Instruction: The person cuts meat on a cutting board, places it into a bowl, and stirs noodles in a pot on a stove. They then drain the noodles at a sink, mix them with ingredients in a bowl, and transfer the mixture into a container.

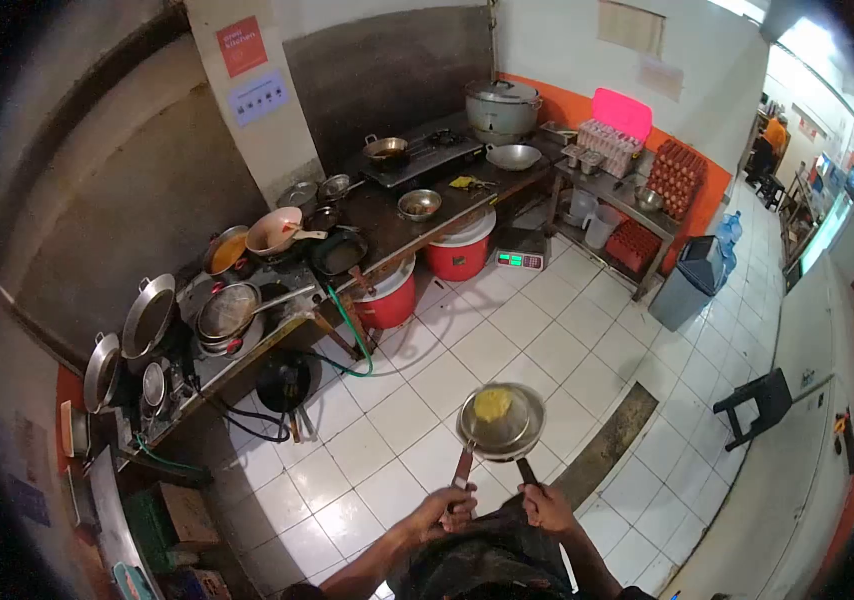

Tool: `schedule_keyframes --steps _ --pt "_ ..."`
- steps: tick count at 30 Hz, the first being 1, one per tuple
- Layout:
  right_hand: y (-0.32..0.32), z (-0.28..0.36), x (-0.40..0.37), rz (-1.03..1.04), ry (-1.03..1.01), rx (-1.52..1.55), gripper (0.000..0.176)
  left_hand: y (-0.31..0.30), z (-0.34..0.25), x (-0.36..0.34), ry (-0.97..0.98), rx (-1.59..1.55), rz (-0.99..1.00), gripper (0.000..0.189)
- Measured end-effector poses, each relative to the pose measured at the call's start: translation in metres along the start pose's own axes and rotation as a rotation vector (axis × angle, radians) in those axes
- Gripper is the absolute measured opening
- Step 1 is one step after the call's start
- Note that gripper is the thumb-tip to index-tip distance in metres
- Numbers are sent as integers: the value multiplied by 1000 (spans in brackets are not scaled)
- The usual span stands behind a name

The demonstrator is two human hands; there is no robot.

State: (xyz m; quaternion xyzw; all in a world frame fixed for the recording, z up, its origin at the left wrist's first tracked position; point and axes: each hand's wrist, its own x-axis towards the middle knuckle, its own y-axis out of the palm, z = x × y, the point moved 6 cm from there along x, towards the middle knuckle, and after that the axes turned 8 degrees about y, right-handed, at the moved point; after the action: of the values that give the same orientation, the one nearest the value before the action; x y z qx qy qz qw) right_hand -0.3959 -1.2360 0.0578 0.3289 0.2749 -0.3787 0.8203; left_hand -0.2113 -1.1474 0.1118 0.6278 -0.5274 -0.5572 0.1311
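Observation:
My left hand (449, 508) is closed round the brown handle of a round mesh strainer (496, 428) that holds a clump of yellow food (492, 404). The strainer sits over a pan (537, 411), overlapping most of it. My right hand (547, 507) is wrapped round the dark handle of that pan. Both are held in front of me above the white tiled floor. What lies in the pan beneath the mesh is mostly hidden.
A long counter (402, 240) runs along the left and back with pans, a stove (422, 160) and a large pot (502, 112). Red buckets (457, 257) stand beneath it. A grey bin (685, 285) and a black stool (755, 405) are at the right. A distant person (773, 138) is in orange.

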Motion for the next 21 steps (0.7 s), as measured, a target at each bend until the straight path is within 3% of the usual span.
schedule_keyframes --steps 6,10,13,18,21 --pt "-30 142 114 -32 -116 183 39 36 -150 137 25 113 187 34" --pt "-41 260 198 -49 -101 251 34 61 -250 223 90 52 244 28" --pt "-54 343 279 71 -118 287 32 64 -333 268 196 -24 190 26" --pt "-50 484 391 88 -147 171 31 32 -478 365 514 207 -66 36" --pt "-54 548 462 40 -183 115 31 -43 -565 455 754 560 -225 35"
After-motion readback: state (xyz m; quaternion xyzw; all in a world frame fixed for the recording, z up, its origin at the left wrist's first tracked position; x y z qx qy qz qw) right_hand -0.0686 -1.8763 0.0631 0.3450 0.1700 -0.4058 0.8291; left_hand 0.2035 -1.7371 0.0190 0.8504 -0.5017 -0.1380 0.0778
